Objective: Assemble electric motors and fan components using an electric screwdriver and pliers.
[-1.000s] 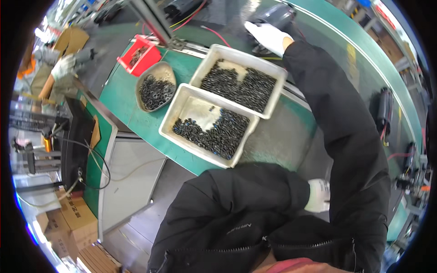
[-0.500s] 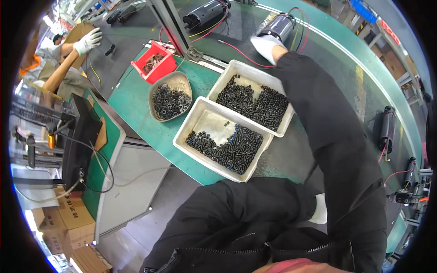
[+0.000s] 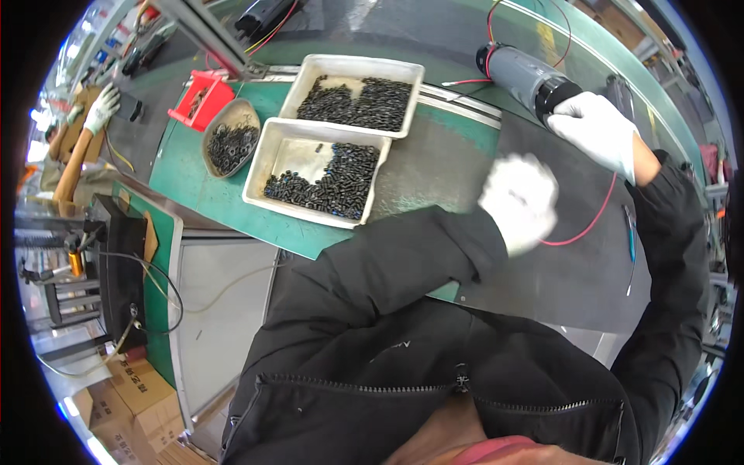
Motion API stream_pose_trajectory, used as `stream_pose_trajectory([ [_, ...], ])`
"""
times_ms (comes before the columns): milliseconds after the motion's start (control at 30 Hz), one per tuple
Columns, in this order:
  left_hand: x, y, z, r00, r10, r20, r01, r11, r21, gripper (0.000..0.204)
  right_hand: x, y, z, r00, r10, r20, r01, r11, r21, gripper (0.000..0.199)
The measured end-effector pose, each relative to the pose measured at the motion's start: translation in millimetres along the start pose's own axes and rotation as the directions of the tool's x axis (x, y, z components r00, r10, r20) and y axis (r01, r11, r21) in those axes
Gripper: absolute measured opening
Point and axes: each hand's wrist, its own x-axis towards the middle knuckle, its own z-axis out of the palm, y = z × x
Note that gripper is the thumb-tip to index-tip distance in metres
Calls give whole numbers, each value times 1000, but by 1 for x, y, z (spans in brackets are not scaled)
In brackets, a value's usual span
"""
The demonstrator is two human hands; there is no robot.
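From the head view, your right hand in its white glove is closed around the black end of the grey cylindrical motor, which lies on the dark belt up and to the right of you. The motor's long axis runs from upper left down to lower right, straight into your right palm, with red wires trailing from it across the belt. Your left hand, also gloved, is blurred below and left of the motor, near it but not touching; you cannot tell whether it is open or closed. The right hand is plainly the nearer one. To your left on the green table sit two white rectangular trays of small black parts, an oval dish beside them, and a small red bin. Brown cardboard boxes stand on the floor at lower left.
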Motion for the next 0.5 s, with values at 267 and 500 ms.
stream_pose_trajectory([
  [267, 54, -47, 25, 977, -194, -93, 214, 895, 391, 58, -62, 29, -2, 996, -31, -88, 44, 988, 146, 33],
  [500, -60, 63, 26, 963, 226, 147, -139, 882, -450, 32, -89, 14, 83, 978, 45, -202, 50, 897, 440, 28],
])
